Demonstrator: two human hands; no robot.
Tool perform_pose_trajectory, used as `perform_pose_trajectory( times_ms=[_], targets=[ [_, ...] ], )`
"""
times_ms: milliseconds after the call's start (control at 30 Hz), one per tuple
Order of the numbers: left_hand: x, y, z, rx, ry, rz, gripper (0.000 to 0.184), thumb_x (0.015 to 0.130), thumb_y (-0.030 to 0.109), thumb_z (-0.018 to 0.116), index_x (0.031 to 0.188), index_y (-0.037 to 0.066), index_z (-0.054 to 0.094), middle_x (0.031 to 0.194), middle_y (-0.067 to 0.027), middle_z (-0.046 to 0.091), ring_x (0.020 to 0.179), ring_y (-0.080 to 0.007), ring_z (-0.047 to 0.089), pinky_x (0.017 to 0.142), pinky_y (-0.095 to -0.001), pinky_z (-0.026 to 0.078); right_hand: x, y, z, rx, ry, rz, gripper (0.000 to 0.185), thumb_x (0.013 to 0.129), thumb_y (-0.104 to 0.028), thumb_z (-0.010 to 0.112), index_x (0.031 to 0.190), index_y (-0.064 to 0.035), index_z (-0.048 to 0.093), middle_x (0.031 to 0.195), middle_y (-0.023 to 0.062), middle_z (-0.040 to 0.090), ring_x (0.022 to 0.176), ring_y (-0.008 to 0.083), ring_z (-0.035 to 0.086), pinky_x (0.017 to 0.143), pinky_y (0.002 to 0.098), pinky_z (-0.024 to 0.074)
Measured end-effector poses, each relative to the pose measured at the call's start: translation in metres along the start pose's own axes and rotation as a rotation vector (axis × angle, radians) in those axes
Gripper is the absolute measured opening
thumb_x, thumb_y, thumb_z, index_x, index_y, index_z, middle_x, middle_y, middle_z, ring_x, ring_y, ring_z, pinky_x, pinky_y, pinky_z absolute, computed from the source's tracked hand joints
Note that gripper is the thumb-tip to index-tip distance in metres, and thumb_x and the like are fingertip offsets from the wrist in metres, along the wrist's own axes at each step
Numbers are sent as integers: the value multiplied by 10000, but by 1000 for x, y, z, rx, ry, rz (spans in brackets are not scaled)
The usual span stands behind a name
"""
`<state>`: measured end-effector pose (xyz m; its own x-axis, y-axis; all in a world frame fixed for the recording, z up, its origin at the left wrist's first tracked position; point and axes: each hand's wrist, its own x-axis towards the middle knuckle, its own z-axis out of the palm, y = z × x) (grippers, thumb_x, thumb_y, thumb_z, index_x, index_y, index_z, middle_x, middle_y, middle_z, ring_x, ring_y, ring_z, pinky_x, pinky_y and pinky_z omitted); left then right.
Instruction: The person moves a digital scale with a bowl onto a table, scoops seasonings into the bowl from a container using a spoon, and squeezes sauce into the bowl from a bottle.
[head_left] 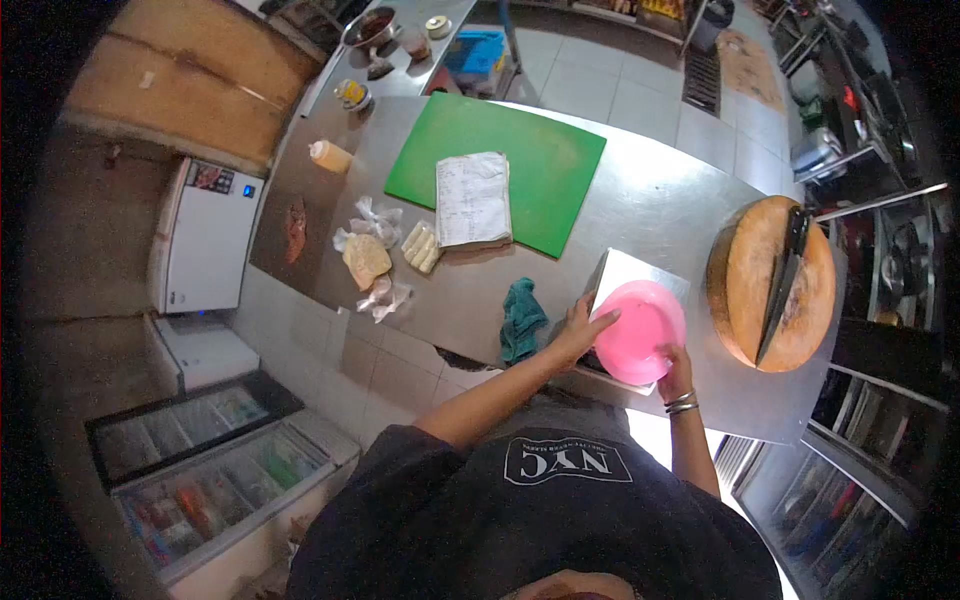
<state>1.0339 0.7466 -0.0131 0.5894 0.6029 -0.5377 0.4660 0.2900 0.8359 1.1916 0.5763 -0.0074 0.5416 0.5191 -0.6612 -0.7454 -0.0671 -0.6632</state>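
A round pink bowl (640,332) is over a shiny box-shaped metal object (636,268) near the table's front edge; I cannot tell whether the two touch. My left hand (577,334) grips the bowl's left side, thumb on the rim, its other fingers partly hidden beside the box. On the lower right, my right hand (676,372) holds the rim with fingers reaching over the edge. Just left of my left hand, a crumpled dark green cloth (521,320) lies on the steel table (640,180).
A round wooden chopping block (740,290) carries a large knife (783,290) at right. Left stand a green cutting board (550,170) with a worn paper pad (474,200), bagged food (366,260), a pack of pale rolls (422,247) and a squeeze bottle (330,156).
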Motion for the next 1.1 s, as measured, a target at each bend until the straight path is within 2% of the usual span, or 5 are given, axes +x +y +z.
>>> perform_pose_trajectory(
  times_ms=[567, 667, 833, 1000, 1100],
  targets=[
    [-78, -66, -41, -482, -306, -108, 1076, 809, 639, 680, 1515, 22, 152, 1440, -195, 408, 1267, -293, 492, 957, -423, 474, -92, 113, 13, 24, 102, -168, 261, 791, -95, 600, 1046, -45, 578, 871, 41, 599, 785, 171, 596, 728, 319, 524],
    [-84, -77, -43, -451, -351, -94, 1013, 873, 552, 661, 1513, -18, 123, 1486, -229, 321, 1342, -316, 405, 1077, -419, 394, -112, 111, 21, 15, 63, -179, 216, 795, -109, 598, 1003, -52, 578, 858, 44, 605, 786, 174, 597, 714, 313, 525],
    [-99, -79, -46, -336, -390, -76, 1164, 794, 772, 569, 1550, 34, 82, 1569, -219, 206, 1462, -320, 192, 1162, -493, 181, -104, 126, -19, 0, 39, -64, 207, 810, -138, 593, 996, -48, 585, 843, 45, 627, 737, 173, 615, 667, 316, 533],
    [-113, -66, -60, -342, -423, -20, 1144, 808, 778, 541, 1550, 36, 86, 1569, -193, 215, 1457, -323, 208, 1147, -507, 218, -108, 120, -6, -26, -81, -22, 210, 826, -172, 595, 997, -50, 600, 873, 47, 651, 740, 177, 655, 657, 329, 559],
    [-81, -102, -54, -533, -555, -63, 1085, 835, 762, 522, 1541, 38, 128, 1551, -175, 255, 1427, -311, 277, 1103, -504, 315, -110, 122, 2, 35, 89, 39, 428, 786, -164, 629, 1188, -72, 516, 792, -11, 586, 532, 105, 570, 365, 220, 425]
  ],
)
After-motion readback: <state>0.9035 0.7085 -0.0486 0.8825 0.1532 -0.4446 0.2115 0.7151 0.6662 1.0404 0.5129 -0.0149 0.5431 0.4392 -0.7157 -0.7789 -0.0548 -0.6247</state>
